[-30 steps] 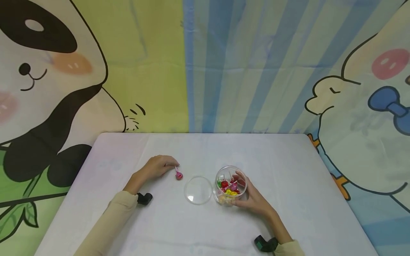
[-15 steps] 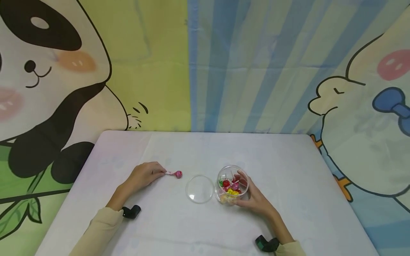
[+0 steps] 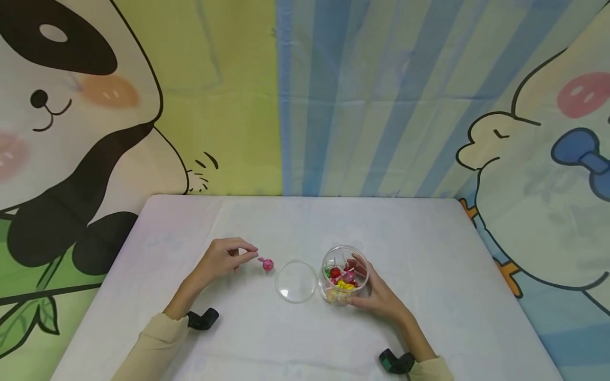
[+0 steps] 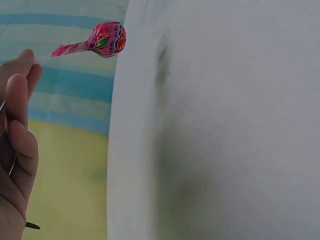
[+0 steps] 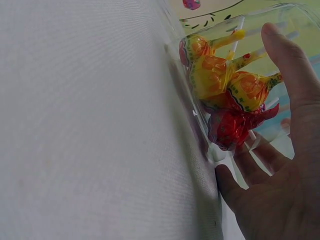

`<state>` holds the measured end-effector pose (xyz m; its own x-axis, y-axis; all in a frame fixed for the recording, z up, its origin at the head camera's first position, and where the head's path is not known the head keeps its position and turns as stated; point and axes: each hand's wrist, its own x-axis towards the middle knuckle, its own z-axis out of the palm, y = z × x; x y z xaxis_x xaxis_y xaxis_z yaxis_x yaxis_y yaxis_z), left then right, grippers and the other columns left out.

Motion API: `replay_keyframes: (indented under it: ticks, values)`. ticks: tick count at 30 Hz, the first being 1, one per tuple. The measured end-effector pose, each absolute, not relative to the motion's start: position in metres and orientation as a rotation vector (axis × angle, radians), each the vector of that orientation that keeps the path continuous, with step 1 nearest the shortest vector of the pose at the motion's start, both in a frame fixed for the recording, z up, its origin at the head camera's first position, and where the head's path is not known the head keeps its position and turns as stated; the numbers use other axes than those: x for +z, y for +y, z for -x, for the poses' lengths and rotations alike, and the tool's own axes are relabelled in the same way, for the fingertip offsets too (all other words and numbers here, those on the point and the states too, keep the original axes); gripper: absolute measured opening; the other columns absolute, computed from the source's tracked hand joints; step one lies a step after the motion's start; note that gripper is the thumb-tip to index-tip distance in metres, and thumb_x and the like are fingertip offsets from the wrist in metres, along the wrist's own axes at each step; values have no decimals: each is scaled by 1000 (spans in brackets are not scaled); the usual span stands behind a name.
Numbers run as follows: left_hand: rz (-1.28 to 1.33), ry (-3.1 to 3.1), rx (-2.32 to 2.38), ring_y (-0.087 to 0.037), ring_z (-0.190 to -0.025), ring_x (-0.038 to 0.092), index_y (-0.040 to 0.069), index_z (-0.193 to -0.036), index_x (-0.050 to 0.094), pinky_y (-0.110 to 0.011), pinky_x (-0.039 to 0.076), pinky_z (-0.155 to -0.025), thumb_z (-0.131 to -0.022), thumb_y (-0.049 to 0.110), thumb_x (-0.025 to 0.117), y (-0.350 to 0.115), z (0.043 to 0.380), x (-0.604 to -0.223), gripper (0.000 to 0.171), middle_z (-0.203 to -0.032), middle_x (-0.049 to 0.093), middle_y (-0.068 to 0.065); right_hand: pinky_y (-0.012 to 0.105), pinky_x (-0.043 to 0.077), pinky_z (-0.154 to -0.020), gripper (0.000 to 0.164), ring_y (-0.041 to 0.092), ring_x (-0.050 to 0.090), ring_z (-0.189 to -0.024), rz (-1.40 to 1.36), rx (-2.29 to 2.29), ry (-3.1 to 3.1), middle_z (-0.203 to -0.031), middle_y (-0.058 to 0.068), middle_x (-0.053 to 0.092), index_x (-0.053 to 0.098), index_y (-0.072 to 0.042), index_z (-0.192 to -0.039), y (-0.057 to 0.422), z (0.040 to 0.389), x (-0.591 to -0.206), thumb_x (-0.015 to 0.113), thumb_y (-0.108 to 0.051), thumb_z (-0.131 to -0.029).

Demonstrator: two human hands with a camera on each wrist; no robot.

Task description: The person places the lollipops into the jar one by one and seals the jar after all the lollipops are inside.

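Observation:
My left hand [image 3: 227,259] pinches a pink-wrapped lollipop [image 4: 106,40] by its white stick, thumb and fingertip at the stick's end. The candy head points right, held over the table in the left wrist view. My right hand [image 3: 381,293] is curled round a clear round jar [image 3: 329,293] that stands upright on the table. Inside the jar sit several wrapped lollipops; the right wrist view shows yellow ones [image 5: 212,75] and a red one [image 5: 227,129] through the wall. Between the hands lies a clear round lid [image 3: 296,282], flat beside the jar.
A white cloth covers the table [image 3: 405,238]. Behind it hangs a printed curtain [image 3: 229,106] with cartoon animals and stripes. A black wrist camera [image 3: 203,319] sits on the left wrist, another camera [image 3: 396,362] on the right.
My left hand first drew back to the left as the lollipop swung level, then moved a little right again, still holding it. The right hand and jar have stayed in place.

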<state>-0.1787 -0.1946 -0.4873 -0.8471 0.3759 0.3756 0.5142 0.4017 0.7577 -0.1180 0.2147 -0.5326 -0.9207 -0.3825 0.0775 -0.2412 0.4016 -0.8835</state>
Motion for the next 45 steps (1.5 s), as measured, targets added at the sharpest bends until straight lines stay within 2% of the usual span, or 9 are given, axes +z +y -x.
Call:
replay_keyframes:
  ticks: [7, 14, 21, 26, 31, 35, 38, 41, 45]
  values:
    - [719, -2308, -1720, -10, -43, 51, 13, -87, 73, -23, 37, -40, -84, 7, 74, -144, 162, -436, 7, -76, 70, -3, 70, 20, -110, 101, 35, 38, -140, 547, -1549, 2518, -151, 8, 43, 22, -13, -153, 213, 118, -530, 83, -27, -74]
    - [914, -2250, -1710, -5, -44, 51, 13, -88, 75, -23, 41, -40, -85, 17, 74, -79, 156, -399, 5, -79, 72, -1, 69, 20, -111, 101, 35, 38, -140, 516, -1543, 2512, -151, 8, 42, 22, -15, -153, 212, 117, -527, 83, -30, -74]
    - [983, -2341, -1578, 3, -43, 48, 14, -90, 77, -20, 43, -42, -86, 22, 74, -28, 159, -408, 10, -84, 76, 2, 70, 20, -110, 100, 38, 37, -140, 550, -1540, 2509, -151, 12, 41, 20, -18, -154, 214, 117, -527, 81, -27, -76]
    - [989, -2480, -1346, 5, -44, 36, 14, -92, 79, -13, 31, -41, -85, 21, 74, -10, 160, -428, 11, -87, 77, 2, 68, 22, -111, 99, 38, 36, -141, 539, -1525, 2530, -150, 15, 42, 20, -24, -154, 215, 116, -528, 81, -28, -76]
    - [1010, -2591, -1130, 5, -48, 32, 16, -91, 79, -13, 23, -43, -85, 22, 74, -4, 159, -437, 10, -88, 77, 3, 65, 26, -110, 100, 37, 39, -139, 577, -1506, 2563, -148, 14, 44, 21, -20, -154, 217, 117, -529, 82, -27, -75]
    - [998, -2630, -1073, 3, -48, 28, 17, -90, 80, -15, 21, -42, -84, 22, 76, -4, 158, -437, 9, -86, 77, 3, 52, 31, -113, 100, 36, 41, -137, 619, -1496, 2578, -148, 13, 44, 22, -14, -154, 218, 118, -530, 83, -24, -75]
    - [986, -2681, -1051, 1, -47, 25, 18, -90, 80, -16, 19, -42, -84, 22, 75, -5, 157, -435, 9, -85, 77, 4, 51, 30, -114, 100, 34, 41, -138, 605, -1496, 2573, -149, 12, 44, 22, -12, -153, 217, 118, -531, 83, -25, -75]
    - [973, -2728, -985, -2, -49, 35, 19, -93, 79, -16, 21, -42, -85, 24, 74, -8, 154, -430, 11, -88, 77, 5, 59, 27, -113, 100, 33, 39, -140, 565, -1523, 2549, -150, 10, 44, 23, -12, -153, 217, 118, -531, 83, -26, -74]
    - [906, -2740, -934, -2, -56, 57, 21, -103, 77, -14, 38, -50, -85, 28, 74, -23, 145, -418, 19, -100, 76, 6, 66, 21, -112, 99, 35, 35, -142, 556, -1551, 2522, -152, 11, 41, 23, -12, -153, 216, 117, -530, 82, -27, -75]
